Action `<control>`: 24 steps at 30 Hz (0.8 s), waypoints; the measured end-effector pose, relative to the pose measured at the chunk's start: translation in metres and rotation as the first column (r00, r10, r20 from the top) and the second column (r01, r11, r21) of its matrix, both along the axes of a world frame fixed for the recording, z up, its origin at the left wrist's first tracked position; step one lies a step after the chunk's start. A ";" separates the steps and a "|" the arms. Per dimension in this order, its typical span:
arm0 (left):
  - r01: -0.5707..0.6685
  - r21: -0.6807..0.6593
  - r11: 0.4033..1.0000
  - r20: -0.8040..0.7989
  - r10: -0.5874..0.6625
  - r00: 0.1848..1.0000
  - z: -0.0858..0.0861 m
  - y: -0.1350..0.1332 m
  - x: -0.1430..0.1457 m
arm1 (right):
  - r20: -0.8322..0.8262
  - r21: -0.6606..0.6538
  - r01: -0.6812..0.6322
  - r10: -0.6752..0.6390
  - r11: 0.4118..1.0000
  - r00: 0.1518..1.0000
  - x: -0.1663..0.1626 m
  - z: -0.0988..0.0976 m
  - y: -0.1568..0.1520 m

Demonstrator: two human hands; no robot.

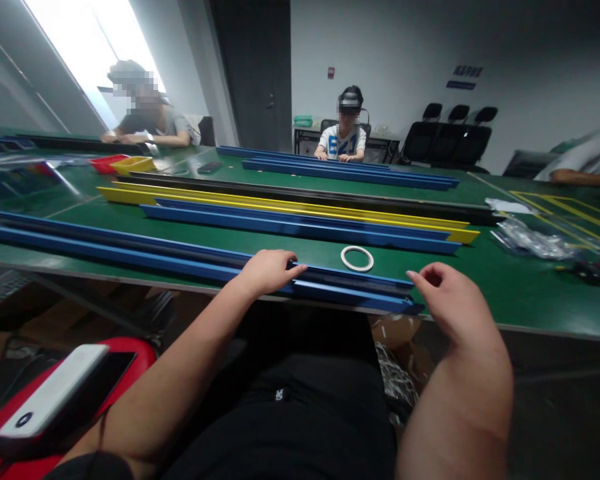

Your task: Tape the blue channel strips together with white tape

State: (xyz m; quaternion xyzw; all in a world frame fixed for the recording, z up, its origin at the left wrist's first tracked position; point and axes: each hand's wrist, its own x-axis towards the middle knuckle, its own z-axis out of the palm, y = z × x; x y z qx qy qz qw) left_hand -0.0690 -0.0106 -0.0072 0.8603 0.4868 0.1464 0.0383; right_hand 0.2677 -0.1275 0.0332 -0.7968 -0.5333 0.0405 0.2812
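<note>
My left hand [270, 270] lies flat on a long blue rail [130, 257] at the near edge of the green table [530, 293], fingers stretched out over its dark middle channel. My right hand [447, 300] hovers just past the rail's right end [405, 303], fingers loosely curled and holding nothing. A white ring of tape [357, 258] lies on the table between my two hands, a little beyond the rail.
More long blue, yellow and black rails [300, 217] lie across the table. Red and yellow bins [123, 164] stand far left, clear plastic bags [535, 240] at right. Three other people sit around the table. A white phone [50, 390] rests on a red seat at lower left.
</note>
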 end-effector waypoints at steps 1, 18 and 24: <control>0.011 -0.007 1.000 -0.056 -0.011 0.998 0.000 0.000 -0.002 | 0.001 0.000 -0.015 0.015 1.000 1.000 -0.004 0.002 0.000; 0.152 0.073 0.986 -0.142 -0.141 0.980 0.002 -0.010 -0.004 | 0.289 -0.074 -0.661 0.650 0.747 0.703 -0.102 -0.047 0.058; 0.143 0.077 0.987 -0.143 -0.131 0.981 0.002 -0.009 -0.003 | 0.379 -0.205 -0.600 0.628 0.774 0.680 -0.109 -0.042 0.053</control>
